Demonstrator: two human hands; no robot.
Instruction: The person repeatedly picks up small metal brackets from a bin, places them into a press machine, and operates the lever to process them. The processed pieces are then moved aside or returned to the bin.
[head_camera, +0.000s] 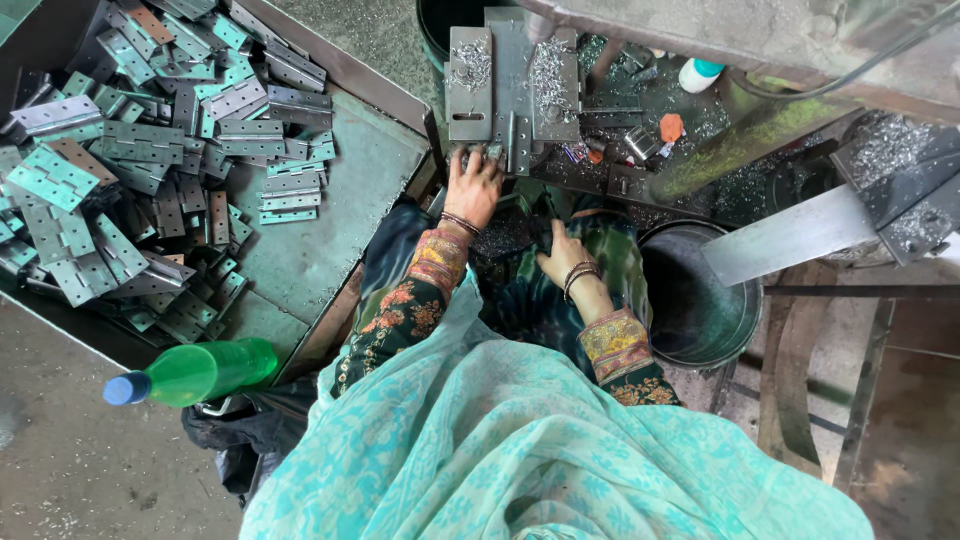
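Both hands sit low before the machine bed (520, 60): left hand (474, 188) reaches forward, fingers curled onto a small metal piece (478, 153) at the bed's near edge, though I cannot tell how firm the hold is. Right hand (565, 258) rests flat and loose on the lap, holding nothing visible. Hinge plates (150, 160) lie heaped well apart to the left, so the left hand is nearer them.
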